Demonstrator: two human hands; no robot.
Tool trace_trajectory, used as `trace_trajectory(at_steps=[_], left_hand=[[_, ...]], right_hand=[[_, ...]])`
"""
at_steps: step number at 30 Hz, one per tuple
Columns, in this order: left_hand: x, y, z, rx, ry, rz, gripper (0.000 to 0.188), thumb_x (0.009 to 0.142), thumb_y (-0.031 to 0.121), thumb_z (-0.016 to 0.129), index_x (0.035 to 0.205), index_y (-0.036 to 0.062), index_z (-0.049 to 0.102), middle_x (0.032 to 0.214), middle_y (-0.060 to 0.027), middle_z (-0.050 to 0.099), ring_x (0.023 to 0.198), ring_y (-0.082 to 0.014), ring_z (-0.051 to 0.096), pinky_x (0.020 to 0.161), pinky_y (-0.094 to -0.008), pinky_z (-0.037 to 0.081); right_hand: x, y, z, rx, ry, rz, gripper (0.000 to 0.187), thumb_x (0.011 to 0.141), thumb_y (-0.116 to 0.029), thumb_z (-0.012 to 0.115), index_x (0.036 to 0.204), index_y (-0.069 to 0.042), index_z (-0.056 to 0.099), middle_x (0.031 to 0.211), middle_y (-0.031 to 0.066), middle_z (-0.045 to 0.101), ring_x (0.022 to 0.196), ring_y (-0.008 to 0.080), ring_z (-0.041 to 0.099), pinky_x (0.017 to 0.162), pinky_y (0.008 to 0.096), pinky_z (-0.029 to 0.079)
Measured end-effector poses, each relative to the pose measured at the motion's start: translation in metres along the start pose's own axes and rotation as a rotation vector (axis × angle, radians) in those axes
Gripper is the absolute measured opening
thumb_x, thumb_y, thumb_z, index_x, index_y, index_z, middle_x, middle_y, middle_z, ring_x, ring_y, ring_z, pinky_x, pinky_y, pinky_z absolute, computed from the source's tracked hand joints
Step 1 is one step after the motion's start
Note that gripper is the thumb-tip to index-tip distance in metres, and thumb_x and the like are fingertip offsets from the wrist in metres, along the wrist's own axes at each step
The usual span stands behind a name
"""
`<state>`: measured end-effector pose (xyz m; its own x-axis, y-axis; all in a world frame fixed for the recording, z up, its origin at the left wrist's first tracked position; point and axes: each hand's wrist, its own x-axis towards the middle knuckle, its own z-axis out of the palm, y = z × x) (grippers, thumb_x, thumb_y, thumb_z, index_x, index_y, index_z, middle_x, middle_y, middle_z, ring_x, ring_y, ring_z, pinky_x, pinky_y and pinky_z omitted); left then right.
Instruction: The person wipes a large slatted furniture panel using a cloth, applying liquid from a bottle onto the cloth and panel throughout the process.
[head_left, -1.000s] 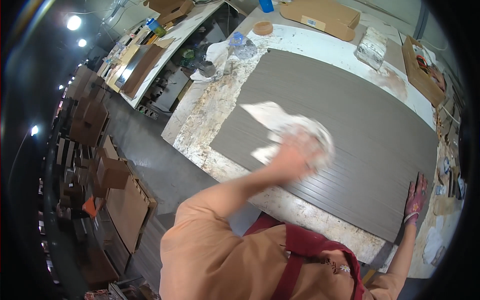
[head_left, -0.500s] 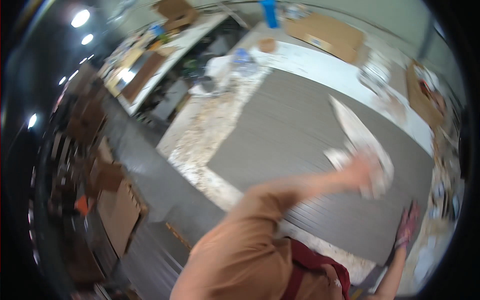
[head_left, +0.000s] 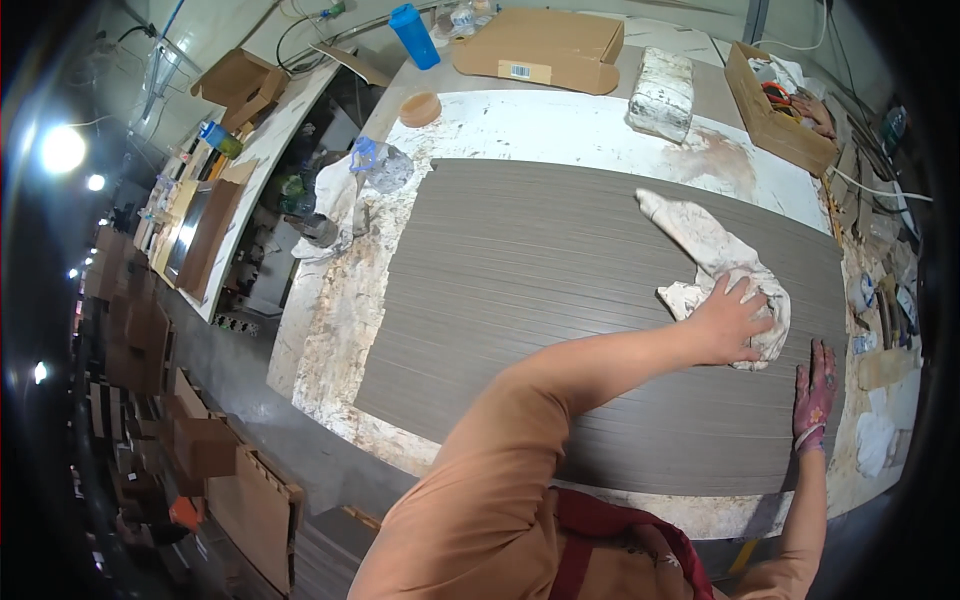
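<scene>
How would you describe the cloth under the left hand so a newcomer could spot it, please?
Find the large grey panel on the worktable. Toward its right end, the left hand rests on a crumpled whitish cloth. Unlike the white rag at the worktable's left edge, it lies on the panel.

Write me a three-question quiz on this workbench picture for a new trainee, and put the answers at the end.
1. Which of the person's hands lies on the white cloth, on top of the gray panel?
2. True or false: in the picture, the tall blue cup stands to the left of the flat cardboard box.
3. Where does the gloved right hand rest?
a) On the white cloth
b) On the gray panel, near its right edge
c) On the flat cardboard box

Key:
1. The left hand, its fingers spread.
2. True.
3. b
</scene>
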<state>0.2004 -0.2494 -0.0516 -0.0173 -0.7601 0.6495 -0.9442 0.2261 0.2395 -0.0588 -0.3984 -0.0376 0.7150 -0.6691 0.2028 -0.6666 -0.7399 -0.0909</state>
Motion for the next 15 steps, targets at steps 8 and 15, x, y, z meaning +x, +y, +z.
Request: trace_trajectory(at_steps=[8,15], left_hand=[[-0.125,-0.284,-0.169,0.887,-0.035,-0.538,0.044,0.093,0.044,0.046,0.11,0.0058,0.062,0.104,-0.0189,0.064,0.097,-0.036,0.06,0.083,-0.0504,0.045],[-0.076,-0.181,-0.202,0.366,-0.072,-0.504,0.039,0.09,0.038,0.052,0.113,0.008,0.061,0.104,-0.0162,0.064,0.097,-0.0343,0.059,0.081,-0.0464,0.047]], right_hand=[[0.004,-0.007,0.0,0.008,0.005,-0.025,0.048,0.094,-0.024,0.049,0.139,-0.01,0.042,0.139,0.0238,0.041,0.131,0.0389,0.037,0.108,0.0452,0.027],[0.0,-0.006,-0.005,-0.027,0.004,0.0,0.046,0.095,-0.023,0.047,0.138,-0.009,0.043,0.141,0.0216,0.04,0.132,0.0382,0.035,0.109,0.0443,0.027]])
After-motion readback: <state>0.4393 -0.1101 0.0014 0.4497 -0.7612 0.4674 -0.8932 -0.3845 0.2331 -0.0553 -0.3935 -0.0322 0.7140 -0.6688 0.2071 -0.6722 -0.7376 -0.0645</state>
